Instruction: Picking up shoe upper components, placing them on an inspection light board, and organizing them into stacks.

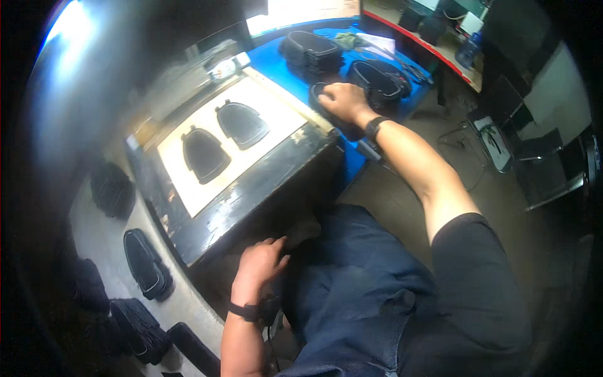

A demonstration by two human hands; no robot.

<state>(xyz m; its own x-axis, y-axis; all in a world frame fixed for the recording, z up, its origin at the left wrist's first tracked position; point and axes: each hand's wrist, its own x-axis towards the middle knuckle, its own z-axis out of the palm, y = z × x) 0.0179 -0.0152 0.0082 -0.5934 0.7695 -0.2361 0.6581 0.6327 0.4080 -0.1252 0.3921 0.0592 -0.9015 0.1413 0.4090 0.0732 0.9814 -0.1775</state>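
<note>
My right hand (344, 102) reaches out over the blue tabletop, fingers curled down onto a stack of black tapered panels (316, 94); its fingertips are partly hidden. Beside it stand two more stacks, one of black rimmed panels (377, 78) to the right and another pile of panels (309, 47) farther back. Low above my lap, my left hand (262, 261) hangs with its fingers loosely apart, holding nothing, near the press's front edge. Two flat black panels, a left one (205, 155) and a right one (243, 124), lie side by side on the cream board (276, 103).
The board sits on a dark, worn machine bed (251, 210). More black panels (146, 264) lie on a grey surface (188, 295) at the left. A metal-framed chair (540, 147) and a blue bottle (468, 50) stand at the right. Tools (408, 69) lie on the blue table (267, 60).
</note>
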